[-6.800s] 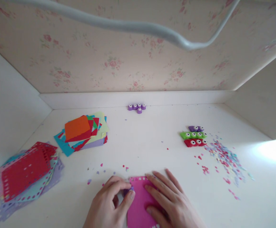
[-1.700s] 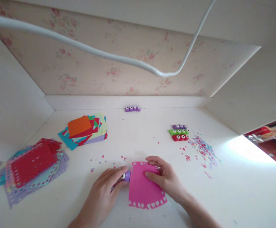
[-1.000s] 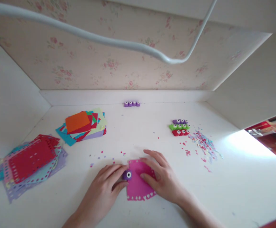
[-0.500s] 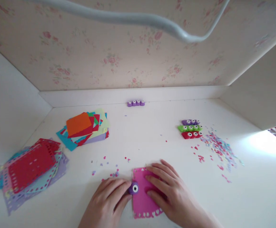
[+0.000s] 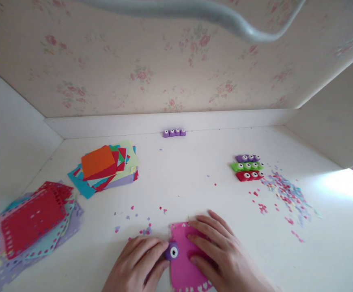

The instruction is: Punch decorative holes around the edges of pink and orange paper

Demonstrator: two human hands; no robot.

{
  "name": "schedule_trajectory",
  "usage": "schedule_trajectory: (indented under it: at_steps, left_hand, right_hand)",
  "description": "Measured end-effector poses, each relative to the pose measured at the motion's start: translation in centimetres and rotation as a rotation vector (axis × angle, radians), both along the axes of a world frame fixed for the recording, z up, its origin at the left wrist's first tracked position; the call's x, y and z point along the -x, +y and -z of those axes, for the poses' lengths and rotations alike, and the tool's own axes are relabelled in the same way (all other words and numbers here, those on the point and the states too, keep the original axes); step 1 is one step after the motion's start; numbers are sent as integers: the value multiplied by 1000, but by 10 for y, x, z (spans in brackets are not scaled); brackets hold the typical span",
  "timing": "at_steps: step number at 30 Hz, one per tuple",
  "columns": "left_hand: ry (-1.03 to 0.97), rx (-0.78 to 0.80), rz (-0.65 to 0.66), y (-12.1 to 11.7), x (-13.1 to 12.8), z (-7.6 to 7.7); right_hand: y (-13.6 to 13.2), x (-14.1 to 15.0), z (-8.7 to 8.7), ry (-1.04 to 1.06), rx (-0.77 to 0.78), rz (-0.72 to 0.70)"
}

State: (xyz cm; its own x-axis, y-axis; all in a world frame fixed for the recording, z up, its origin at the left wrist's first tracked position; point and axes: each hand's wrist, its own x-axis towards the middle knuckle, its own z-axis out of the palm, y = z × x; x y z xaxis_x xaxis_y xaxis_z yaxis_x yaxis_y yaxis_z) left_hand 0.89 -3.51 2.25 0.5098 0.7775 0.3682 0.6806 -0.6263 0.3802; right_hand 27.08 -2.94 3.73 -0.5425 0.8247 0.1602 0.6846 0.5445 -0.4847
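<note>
A small purple craft punch (image 5: 173,252) with a white top and a dark cut-out shape sits at the left edge of a pink sheet of paper (image 5: 181,272). My left hand (image 5: 140,261) is closed on the punch, pinching it between thumb and fingers. On the sheet lies my right hand (image 5: 214,247), its fingers spread and flat, pressing the paper to the table. Small cut-outs, hearts among them, run along the sheet's near edge and top edge. My right hand covers the sheet's right part.
Four-sided colored papers (image 5: 99,162) lie piled at left, behind a stack of punched sheets (image 5: 33,223). More punches (image 5: 248,166) stand in rows at right, beside scattered confetti (image 5: 287,190). Several purple punches (image 5: 174,133) line the back. A pale cable (image 5: 194,10) hangs across the top.
The view has shifted slightly, so the hands, sheet and punch appear lower. My left hand still grips the punch at the sheet's left edge, and my right hand stays on the paper.
</note>
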Motion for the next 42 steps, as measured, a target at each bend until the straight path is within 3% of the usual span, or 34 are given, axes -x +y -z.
schedule_trajectory:
  at_steps: [7,12,19,27,30,36,42]
  left_hand:
    - [-29,-19,-20,2,0,-5]
    - [-111,28,-102,4,-9,-14]
    - [-88,308,-158,7,-23,-18]
    - [104,695,-126,29,-38,-44]
    - [144,697,-140,32,-40,-47]
    - [-35,794,-72,27,-24,-44]
    - [-118,689,-145,20,1,-39]
  right_hand:
    - [1,1,-1,-25,-61,-10]
    - [2,1,-4,-79,-105,-39]
    - [1,1,-3,-69,-96,-22]
    - [-2,4,-7,-46,-8,7]
    - [-4,5,-8,-14,-2,27]
    - [-7,6,-7,54,-7,47]
    - [-8,5,-8,66,-16,46]
